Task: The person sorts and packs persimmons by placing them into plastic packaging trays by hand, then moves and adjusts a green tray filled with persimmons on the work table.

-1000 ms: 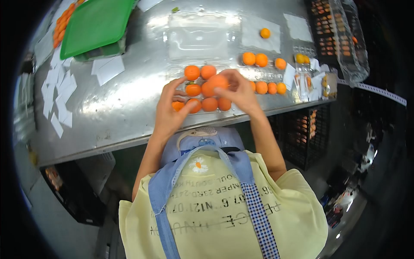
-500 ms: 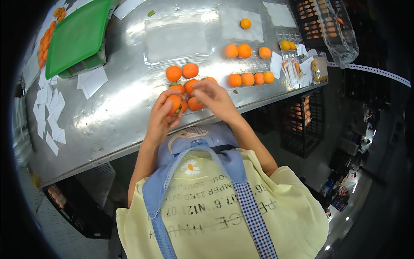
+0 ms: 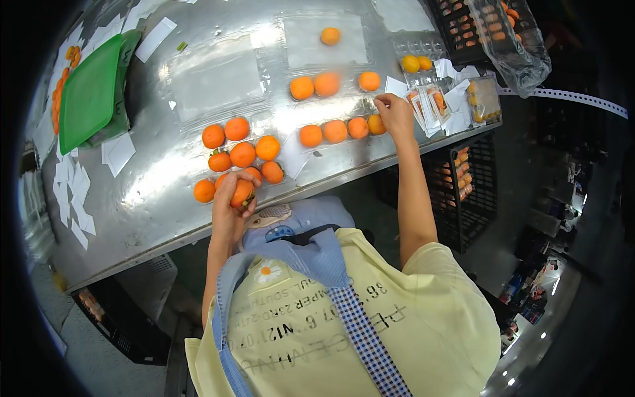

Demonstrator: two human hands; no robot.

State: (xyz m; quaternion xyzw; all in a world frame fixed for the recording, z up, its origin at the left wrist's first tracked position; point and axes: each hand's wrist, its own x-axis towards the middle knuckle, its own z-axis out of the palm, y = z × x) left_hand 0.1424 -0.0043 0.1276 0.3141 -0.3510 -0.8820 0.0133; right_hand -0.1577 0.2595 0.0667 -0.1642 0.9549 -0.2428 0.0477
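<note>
An orange fruit (image 3: 243,193) with a leafy cap sits in my left hand (image 3: 230,202), fingers curled round it, near the table's front edge. Just behind it lies a group of several orange fruits (image 3: 243,154). My right hand (image 3: 395,114) is stretched out to the right, its fingertips pinched beside the right end of a row of fruits (image 3: 335,131); whatever is between them is too small to make out. Behind that row, more fruits (image 3: 301,87) rest in a clear plastic tray, and a single one (image 3: 330,36) lies on a white sheet.
The metal table (image 3: 152,192) bears a green lid (image 3: 91,92) on a bin at the left, with scattered white cards (image 3: 83,198) nearby. At the right are yellow fruits (image 3: 411,63), packets (image 3: 430,109) and a black crate (image 3: 456,26) with plastic over it.
My right hand has left the near fruit group and reached right to the other row. My left hand still holds the fruit it took up. The view has shifted rightward.
</note>
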